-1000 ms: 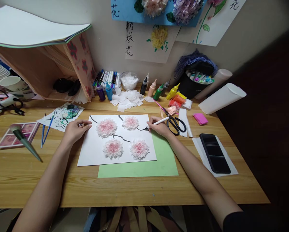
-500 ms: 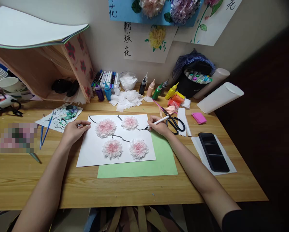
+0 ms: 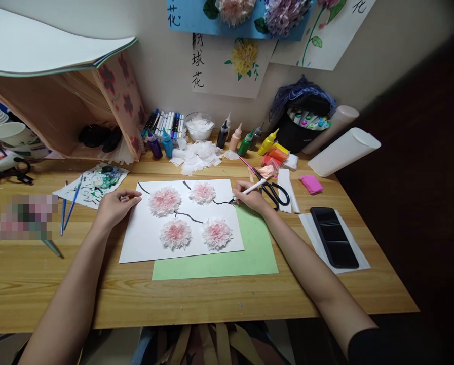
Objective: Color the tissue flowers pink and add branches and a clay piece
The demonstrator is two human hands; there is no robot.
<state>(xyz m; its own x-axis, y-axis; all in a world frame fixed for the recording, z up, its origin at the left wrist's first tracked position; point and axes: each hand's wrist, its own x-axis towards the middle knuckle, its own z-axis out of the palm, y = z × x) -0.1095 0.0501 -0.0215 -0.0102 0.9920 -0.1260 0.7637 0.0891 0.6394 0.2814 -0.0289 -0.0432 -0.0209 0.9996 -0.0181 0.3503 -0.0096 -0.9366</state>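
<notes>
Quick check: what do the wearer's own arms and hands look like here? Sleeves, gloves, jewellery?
Both forearms are bare from wrist to near the elbow. The left hand and right hand wear no gloves, and no rings, watch or bracelets are visible. A dark, apparently black sleeve shows on the right upper arm at the frame's bottom edge. No sleeve is visible on the left arm.

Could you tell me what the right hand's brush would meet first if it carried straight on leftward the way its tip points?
Probably the upper right pink paper flower: the brush in the right hand points left along the black painted line toward it.
</notes>
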